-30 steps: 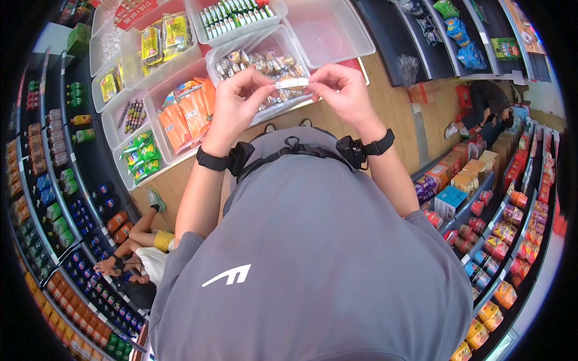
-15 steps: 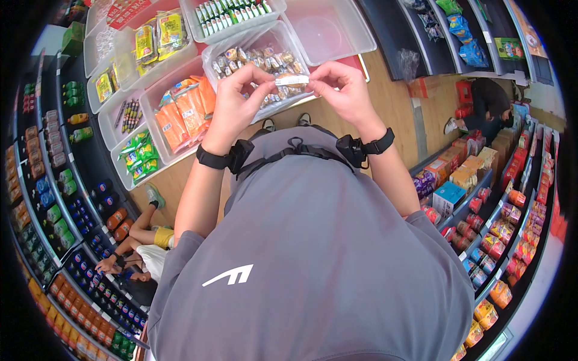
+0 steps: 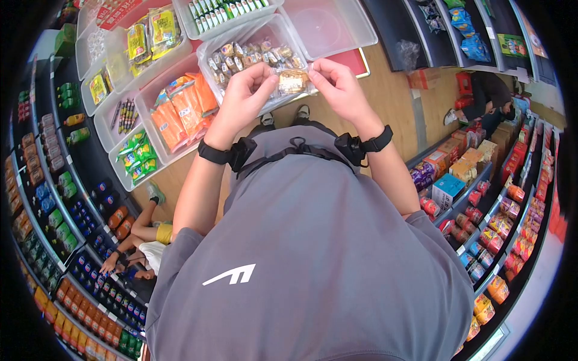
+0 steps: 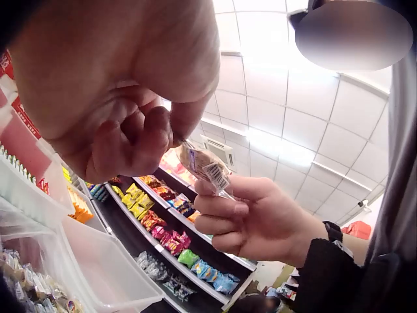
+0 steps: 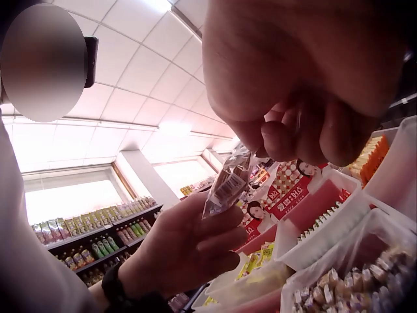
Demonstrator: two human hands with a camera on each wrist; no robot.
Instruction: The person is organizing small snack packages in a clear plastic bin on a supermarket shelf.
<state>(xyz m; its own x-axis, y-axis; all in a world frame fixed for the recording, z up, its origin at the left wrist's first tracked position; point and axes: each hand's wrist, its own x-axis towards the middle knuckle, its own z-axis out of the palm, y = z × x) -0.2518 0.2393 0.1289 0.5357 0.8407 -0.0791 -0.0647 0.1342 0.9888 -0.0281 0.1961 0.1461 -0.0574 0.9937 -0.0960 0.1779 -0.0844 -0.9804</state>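
Observation:
A small clear-wrapped snack (image 3: 292, 82) is stretched between both hands, above a lined bin of similar wrapped pieces (image 3: 232, 57). The left hand (image 3: 244, 96) pinches one end of the wrapper, and the right hand (image 3: 342, 90) pinches the other. A barcode shows on the wrapped snack (image 4: 207, 168) in the left wrist view, where the right hand (image 4: 254, 222) is seen beyond it. In the right wrist view the same packet (image 5: 229, 184) hangs at the fingertips of the left hand (image 5: 182, 248).
Around the lined bin stand bins of orange packets (image 3: 183, 111), green packets (image 3: 137, 156) and yellow packets (image 3: 165, 30), plus a translucent bin (image 3: 328, 30). Stocked shelves line both sides. One person (image 3: 147, 256) is low at the left, another (image 3: 490, 99) at the right.
The snack has turned from edge-on to show its broad, brown face. Both hands still pinch its ends. The bins have shifted slightly left in the head view.

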